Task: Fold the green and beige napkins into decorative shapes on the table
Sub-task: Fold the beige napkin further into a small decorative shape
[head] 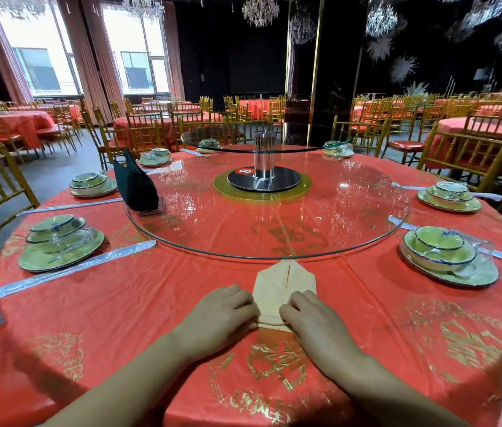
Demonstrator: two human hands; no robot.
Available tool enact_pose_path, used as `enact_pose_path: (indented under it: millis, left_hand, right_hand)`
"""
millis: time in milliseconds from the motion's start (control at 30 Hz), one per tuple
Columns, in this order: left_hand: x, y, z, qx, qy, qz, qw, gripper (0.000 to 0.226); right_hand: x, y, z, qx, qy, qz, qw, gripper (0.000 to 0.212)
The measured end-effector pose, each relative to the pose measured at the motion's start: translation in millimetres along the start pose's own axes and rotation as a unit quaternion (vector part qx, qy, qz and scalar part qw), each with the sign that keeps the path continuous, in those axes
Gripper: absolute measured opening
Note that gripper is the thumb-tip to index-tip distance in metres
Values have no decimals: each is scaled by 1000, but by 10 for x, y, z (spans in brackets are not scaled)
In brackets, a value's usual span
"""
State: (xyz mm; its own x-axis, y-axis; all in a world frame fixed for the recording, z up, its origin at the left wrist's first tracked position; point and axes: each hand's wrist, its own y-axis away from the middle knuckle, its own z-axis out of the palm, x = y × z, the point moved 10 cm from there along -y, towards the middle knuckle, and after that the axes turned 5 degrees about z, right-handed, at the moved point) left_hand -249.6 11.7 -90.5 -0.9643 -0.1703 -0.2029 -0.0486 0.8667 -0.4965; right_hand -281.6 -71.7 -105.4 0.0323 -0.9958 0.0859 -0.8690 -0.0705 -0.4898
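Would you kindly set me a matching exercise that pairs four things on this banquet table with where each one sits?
Things:
1. beige napkin
2. black bag
3. number 8 disc
4. wrapped chopsticks

Places:
A. on the left side of the lower glass turntable
B. at the foot of the metal post, table centre
C. beside the near left plate set
D. on the tablecloth, held at its near end by the left hand and right hand

Pairs: 1-D, 2-A, 3-B, 4-C.
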Motion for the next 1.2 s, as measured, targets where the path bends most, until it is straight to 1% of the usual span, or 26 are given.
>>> enact_pose_path:
  millis: [100,233,333,400,467,533,633,700,733,767,800,833,867,900,933,967,1000,1033,1067,1100,1133,1200]
  left_hand:
    - [11,-6,23,5,7,-8,1000,21]
    - [29,-44,98,-8,-11,-14,1000,24]
    - [35,-66,147,-47,-44,-19,998,14]
    - [-4,-67,206,-75,-48,-56,994,9]
    - [-87,-31,229,-75,-27,-111,991,10]
    - [-93,-25,163,-57,19,-147,987,7]
    - [163,-81,45,-39,53,-155,986,7]
    - [371,-131,3,-51,74,-158,983,11]
    - [433,-160,27,-73,84,-159,981,17]
    - [416,-151,113,-110,111,-181,971,29]
    - [356,-105,209,-149,157,-217,952,44]
    - [275,-71,249,-149,191,-250,938,60]
    - [171,-46,239,-122,202,-281,930,77]
    - [101,-38,214,-98,192,-297,930,88]
    - [87,-36,244,-101,170,-300,933,93]
    - [106,-46,298,-121,147,-297,935,91]
    - [151,-60,363,-153,133,-295,934,88]
    - [202,-62,442,-187,126,-294,929,91]
    - [242,-59,504,-217,125,-298,921,100]
    - [273,-53,544,-236,125,-299,916,111]
    - [299,-45,571,-246,123,-296,915,120]
    - [322,-20,641,-272,113,-288,911,132]
  right_hand:
    - [7,1,20,-14,7,-9,1000,49]
    - [80,40,-19,-4,-39,-6,999,40]
    - [112,88,-40,-12,-47,6,999,42]
    - [115,112,-29,-25,-46,20,998,43]
    - [118,114,-26,-35,-51,28,998,44]
    - [146,120,-84,-31,-101,24,994,40]
    - [298,193,-208,-38,-201,16,979,35]
    - [393,282,-236,-53,-198,6,979,35]
    - [422,337,-228,-61,-185,2,981,34]
    - [444,378,-227,-61,-176,0,982,33]
    - [456,402,-239,-61,-178,6,982,32]
    - [473,425,-220,-57,-172,13,983,32]
    - [456,423,-237,-53,-172,17,984,31]
    - [455,438,-224,-48,-158,25,986,29]
    - [463,445,-227,-36,-151,40,987,23]
    - [515,444,-224,-30,-159,74,984,13]
    - [562,440,-191,-35,-171,104,979,12]
    - [525,437,-167,-34,-178,95,979,27]
    - [467,442,-135,-36,-168,71,983,38]
    - [444,445,-179,-21,-162,64,985,40]
    - [417,458,-136,-24,-125,43,991,37]
    - [478,449,-109,-37,-139,88,986,20]
